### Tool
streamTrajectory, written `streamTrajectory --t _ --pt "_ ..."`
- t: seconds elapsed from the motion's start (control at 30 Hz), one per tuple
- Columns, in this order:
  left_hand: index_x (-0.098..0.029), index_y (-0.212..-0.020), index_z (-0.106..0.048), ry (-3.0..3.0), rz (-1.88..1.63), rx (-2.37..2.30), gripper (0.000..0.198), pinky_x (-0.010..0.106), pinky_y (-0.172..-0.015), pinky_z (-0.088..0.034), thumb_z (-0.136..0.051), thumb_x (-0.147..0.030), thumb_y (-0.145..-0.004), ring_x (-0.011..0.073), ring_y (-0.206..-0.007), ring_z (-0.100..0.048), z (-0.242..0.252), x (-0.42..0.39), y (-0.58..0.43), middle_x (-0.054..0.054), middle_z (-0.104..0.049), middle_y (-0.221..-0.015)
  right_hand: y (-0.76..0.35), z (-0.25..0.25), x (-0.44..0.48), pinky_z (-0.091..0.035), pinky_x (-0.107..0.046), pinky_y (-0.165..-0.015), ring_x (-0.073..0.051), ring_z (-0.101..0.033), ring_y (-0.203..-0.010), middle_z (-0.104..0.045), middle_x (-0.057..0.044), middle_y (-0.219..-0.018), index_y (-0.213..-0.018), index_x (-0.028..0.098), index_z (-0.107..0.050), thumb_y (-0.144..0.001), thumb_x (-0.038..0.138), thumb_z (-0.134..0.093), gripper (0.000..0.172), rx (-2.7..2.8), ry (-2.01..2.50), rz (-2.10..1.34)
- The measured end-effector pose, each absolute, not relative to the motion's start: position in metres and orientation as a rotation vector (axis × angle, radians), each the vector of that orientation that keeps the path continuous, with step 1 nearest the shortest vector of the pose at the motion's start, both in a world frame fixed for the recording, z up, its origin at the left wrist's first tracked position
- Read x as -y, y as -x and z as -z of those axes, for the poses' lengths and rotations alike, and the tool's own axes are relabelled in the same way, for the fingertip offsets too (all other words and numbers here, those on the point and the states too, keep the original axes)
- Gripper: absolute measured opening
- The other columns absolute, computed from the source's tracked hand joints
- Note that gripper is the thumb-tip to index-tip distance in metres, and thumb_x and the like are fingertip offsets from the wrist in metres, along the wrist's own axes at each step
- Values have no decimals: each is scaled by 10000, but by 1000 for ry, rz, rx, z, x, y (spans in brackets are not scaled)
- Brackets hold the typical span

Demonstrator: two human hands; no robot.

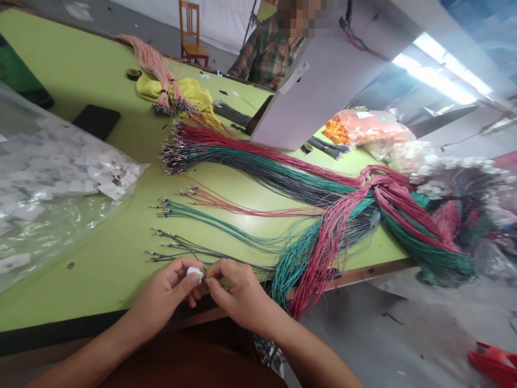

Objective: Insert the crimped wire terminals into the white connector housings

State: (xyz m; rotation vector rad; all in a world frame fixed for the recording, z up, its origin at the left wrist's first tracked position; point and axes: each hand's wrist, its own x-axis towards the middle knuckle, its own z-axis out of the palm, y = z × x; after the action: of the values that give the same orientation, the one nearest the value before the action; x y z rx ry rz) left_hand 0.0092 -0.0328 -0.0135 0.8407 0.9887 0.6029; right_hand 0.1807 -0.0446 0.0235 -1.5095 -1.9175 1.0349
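Just beyond the table's front edge, my left hand pinches a small white plastic connector housing between thumb and fingers. Close against its right side, my right hand has thumb and forefinger pressed together on a thin dark wire, mostly hidden by the fingers. Beyond my hands, small groups of black wires, green wires and red wires lie with metal terminals pointing left. Farther back runs a thick bundle of red, green and black wires.
A clear bag of white housings covers the left of the green table. Behind it lies a black phone-like slab. Pink wire bundles rest on a yellow cloth. A grey panel stands upright; a person sits opposite.
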Motion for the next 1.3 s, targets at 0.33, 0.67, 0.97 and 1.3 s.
streamTrajectory --t 0.33,0.67,0.97,1.3 --pt "-170 -944 -561 -793 -591 -1006 321 258 -581 -463 -614 -454 -805 124 -554 -552 10 30 -13 -26 -610 -615 -214 -21 15 -445 -277 -744 -163 -602 -782 -669 -47 -827 -837 182 -622 -897 174 -496 140 2072 1597 -595" --pt "-189 -982 -559 -710 -585 -966 321 258 -615 -466 -619 -455 -812 127 -589 -565 17 32 -10 -31 -619 -647 -242 -11 -4 -393 -308 -709 -181 -541 -721 -618 -52 -750 -745 175 -570 -817 69 -480 156 2197 1871 40" --pt "-169 -973 -663 -833 -581 -915 390 288 -694 -478 -717 -453 -712 193 -731 -615 15 30 -10 30 -683 -758 -181 -64 27 -491 -211 -698 -113 -623 -753 -669 -29 -814 -849 194 -631 -871 158 -508 130 2040 1056 -1190" --pt "-146 -1010 -602 -779 -571 -946 366 275 -625 -460 -630 -440 -793 140 -588 -570 14 30 -8 3 -648 -642 -198 -26 27 -341 -176 -467 -71 -430 -501 -541 31 -566 -703 150 -649 -770 150 -568 105 1654 1628 -1066"
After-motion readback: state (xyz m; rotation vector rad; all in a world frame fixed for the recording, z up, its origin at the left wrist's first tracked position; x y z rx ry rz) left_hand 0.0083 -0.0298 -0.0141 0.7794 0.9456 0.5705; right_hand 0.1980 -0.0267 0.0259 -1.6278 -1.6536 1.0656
